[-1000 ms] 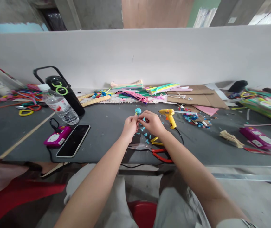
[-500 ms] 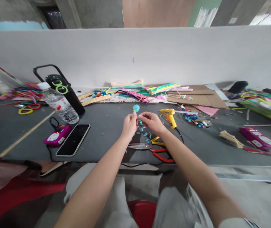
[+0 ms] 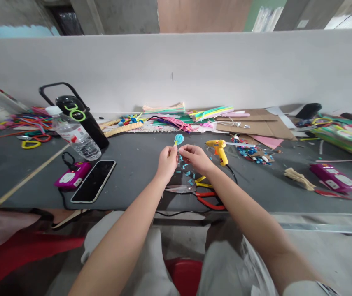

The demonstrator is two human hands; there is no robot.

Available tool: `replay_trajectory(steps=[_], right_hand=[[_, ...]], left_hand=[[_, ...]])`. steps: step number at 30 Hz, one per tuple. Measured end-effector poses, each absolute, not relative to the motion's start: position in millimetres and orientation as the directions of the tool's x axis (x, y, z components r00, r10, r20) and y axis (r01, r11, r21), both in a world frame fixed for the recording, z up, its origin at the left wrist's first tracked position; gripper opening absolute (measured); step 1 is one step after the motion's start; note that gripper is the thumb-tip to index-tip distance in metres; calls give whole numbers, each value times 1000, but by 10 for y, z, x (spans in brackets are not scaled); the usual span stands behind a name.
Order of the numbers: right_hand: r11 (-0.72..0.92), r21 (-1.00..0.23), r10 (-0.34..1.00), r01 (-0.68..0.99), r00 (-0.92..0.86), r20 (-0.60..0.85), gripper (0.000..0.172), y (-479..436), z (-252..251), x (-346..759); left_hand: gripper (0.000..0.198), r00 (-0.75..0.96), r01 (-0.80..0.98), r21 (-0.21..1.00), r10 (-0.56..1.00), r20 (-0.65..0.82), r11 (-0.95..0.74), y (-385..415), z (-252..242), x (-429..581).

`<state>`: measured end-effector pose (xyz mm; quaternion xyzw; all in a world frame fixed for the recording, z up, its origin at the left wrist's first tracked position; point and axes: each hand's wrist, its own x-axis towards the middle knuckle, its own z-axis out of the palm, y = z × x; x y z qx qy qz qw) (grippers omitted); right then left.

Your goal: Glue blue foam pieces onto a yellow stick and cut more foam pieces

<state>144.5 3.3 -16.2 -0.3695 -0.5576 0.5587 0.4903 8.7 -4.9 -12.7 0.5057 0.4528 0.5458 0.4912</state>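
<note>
My left hand (image 3: 167, 161) pinches the short stem of a small blue paper flower (image 3: 178, 139) and holds it upright above the dark table (image 3: 132, 164). My right hand (image 3: 196, 158) is right beside it, fingers curled and closed near the stem; what they grip is too small to make out. Several small blue paper bits (image 3: 188, 172) lie on the table under both hands. Red-handled scissors (image 3: 200, 193) lie just in front of my wrists. A yellow glue gun (image 3: 219, 149) rests to the right of my right hand.
A phone (image 3: 94, 181), a magenta case (image 3: 68, 178), a water bottle (image 3: 74, 136) and a black flask (image 3: 83, 119) stand at the left. Coloured paper strips (image 3: 178, 117) and cardboard (image 3: 256, 123) line the white partition (image 3: 194, 70). Another magenta case (image 3: 336, 177) lies at the right.
Both hands have shifted slightly, and the blue flower has tilted and risen a little in my left fingers. Nothing else on the table moved.
</note>
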Motion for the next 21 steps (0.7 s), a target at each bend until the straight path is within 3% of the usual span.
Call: replay_trajectory(steps=[4, 11, 21], right_hand=[[25, -981, 941, -191, -328, 88, 44, 42, -168, 1472], [28, -981, 961, -190, -265, 79, 39, 60, -166, 1469], [352, -935, 936, 48, 7, 352, 38, 44, -59, 1570]], left_hand=[[40, 68, -192, 981, 997, 29, -16, -81, -61, 94], [38, 78, -224, 975, 997, 20, -2, -74, -49, 84], [28, -34, -101, 995, 999, 4, -8, -52, 5, 25]])
